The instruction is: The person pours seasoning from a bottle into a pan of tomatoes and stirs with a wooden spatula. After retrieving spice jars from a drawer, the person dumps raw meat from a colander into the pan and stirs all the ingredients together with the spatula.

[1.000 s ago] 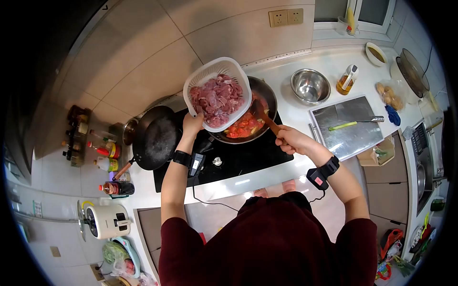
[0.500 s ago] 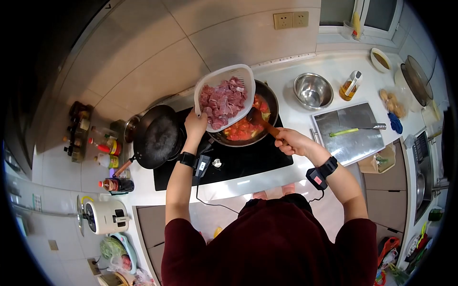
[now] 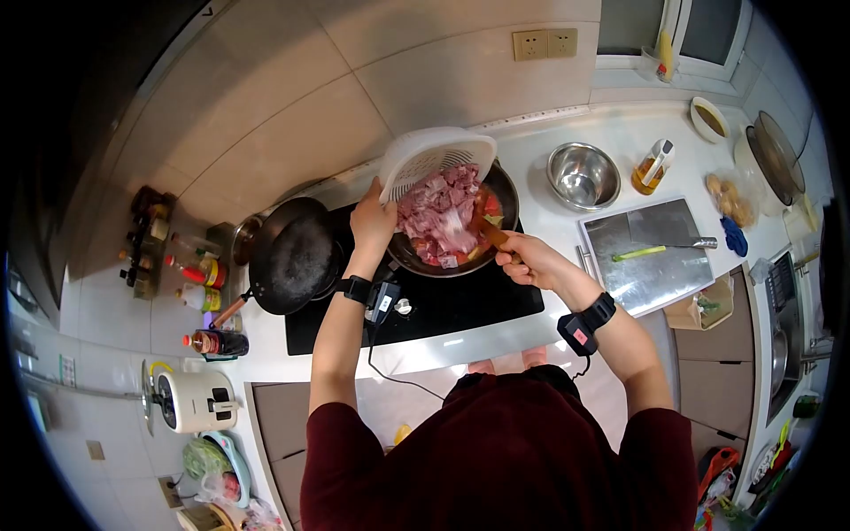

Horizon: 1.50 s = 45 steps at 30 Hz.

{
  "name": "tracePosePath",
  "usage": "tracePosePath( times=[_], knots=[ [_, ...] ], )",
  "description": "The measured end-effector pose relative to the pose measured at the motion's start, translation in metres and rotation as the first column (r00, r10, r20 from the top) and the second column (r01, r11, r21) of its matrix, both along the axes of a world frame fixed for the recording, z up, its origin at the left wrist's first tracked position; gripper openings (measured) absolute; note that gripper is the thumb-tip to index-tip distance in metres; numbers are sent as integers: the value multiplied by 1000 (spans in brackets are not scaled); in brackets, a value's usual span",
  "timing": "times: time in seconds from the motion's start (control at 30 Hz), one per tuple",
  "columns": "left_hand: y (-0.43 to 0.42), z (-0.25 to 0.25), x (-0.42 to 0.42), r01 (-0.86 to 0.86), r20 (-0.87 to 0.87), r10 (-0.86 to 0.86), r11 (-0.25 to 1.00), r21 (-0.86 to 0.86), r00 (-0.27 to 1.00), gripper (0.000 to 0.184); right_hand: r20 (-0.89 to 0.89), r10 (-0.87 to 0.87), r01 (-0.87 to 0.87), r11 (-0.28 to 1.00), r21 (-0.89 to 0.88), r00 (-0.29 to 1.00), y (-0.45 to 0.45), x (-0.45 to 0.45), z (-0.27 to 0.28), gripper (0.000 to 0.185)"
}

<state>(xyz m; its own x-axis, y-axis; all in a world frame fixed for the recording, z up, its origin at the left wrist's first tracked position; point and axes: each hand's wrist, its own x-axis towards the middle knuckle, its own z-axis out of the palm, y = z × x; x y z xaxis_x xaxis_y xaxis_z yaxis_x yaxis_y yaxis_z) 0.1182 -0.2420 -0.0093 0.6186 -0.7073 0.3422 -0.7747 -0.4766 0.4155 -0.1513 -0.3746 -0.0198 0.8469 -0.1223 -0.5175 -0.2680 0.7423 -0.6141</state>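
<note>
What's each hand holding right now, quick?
Left hand: closed on the rim of the white basket, tipped over the pan.
Right hand: closed around the wooden utensil, which reaches into the pan.

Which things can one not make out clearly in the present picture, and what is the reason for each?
All in the head view:
- Left far rim of the pan: hidden by the white basket.
- Most of the red food: covered by the meat.
- Some meat pieces: blurred.
- Labels on the bottles: too small to read.
- Maroon shirt: cut by the bottom edge.
</note>
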Motion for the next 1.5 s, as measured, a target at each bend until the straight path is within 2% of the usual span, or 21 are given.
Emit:
tracePosePath(
  times=[0.3,0.4,0.47,0.5,0.53,0.6,0.63,0.73,0.77,0.83,0.9,0.97,1.0,1.03,1.07,1.1,1.13,1.17,1.27,1.37,1.5],
  knots=[
    [-10,22,2,56,302,-50,998,-11,952,55,26,-2,2,1000,-8,1000,-11,-4,8,15],
    [-6,38,-1,42,330,-43,999,9,943,56,-29,-16,14,997,-82,999,-11,-7,13,16],
    [-4,45,-2,35,337,-39,999,18,941,56,-46,42,-51,975,-215,998,-17,-14,11,26],
    [0,49,0,38,356,-25,999,-30,934,57,-43,41,-49,975,-218,998,-20,-17,10,26],
    [2,51,1,44,373,-12,996,-76,928,58,-79,19,-45,940,-338,997,-22,-20,8,33],
    [5,61,4,48,370,-1,992,-116,929,58,-134,24,-96,818,-566,991,-26,-27,5,50],
    [5,66,4,49,368,13,986,-159,930,58,-134,22,-95,820,-564,991,-25,-28,4,50],
    [10,73,0,38,302,15,985,-167,953,57,-276,-15,-234,492,-839,961,-18,-36,24,52],
    [13,73,0,18,260,24,988,-156,965,57,-275,-21,-230,494,-839,961,-15,-38,23,52],
    [19,69,1,38,254,19,975,-221,967,57,-164,-90,-153,114,-982,982,-8,-42,22,47],
    [26,58,5,57,247,15,958,-281,969,57,-175,-81,-170,59,-984,981,-2,-47,30,45],
    [31,37,14,-29,11,36,916,-400,999,50,-185,-74,-185,1,-983,980,4,-48,36,43],
    [34,30,14,-23,10,30,917,-399,999,50,-197,-53,-202,-92,-975,979,7,-49,36,42],
    [35,22,13,-151,-329,5,895,-421,944,46,-212,-36,-215,-184,-959,977,11,-50,36,41],
    [36,14,11,-279,-628,-34,876,-393,777,41,-213,-44,-217,-181,-959,976,18,-48,34,41],
    [36,4,11,-270,-629,-42,879,-392,777,41,-237,-102,-256,-265,-930,966,28,-42,28,42],
    [36,-5,9,-326,-747,-160,826,-459,645,42,-256,-163,-298,-343,-891,953,36,-39,21,42],
    [37,-14,7,-395,-823,-286,769,-502,490,43,-258,-174,-304,-339,-890,950,40,-36,8,42],
    [44,-39,11,-525,-892,-420,728,-441,167,37,-382,-243,-446,-335,-830,892,49,-21,-36,48],
    [46,-60,10,-627,-761,-634,651,-427,-140,37,-411,-248,-473,-290,-832,877,58,-16,-56,52],
    [48,-47,-18,-573,-627,-613,761,-305,-480,45,-375,-205,-418,-246,-875,904,58,-15,-69,58]
  ],
)
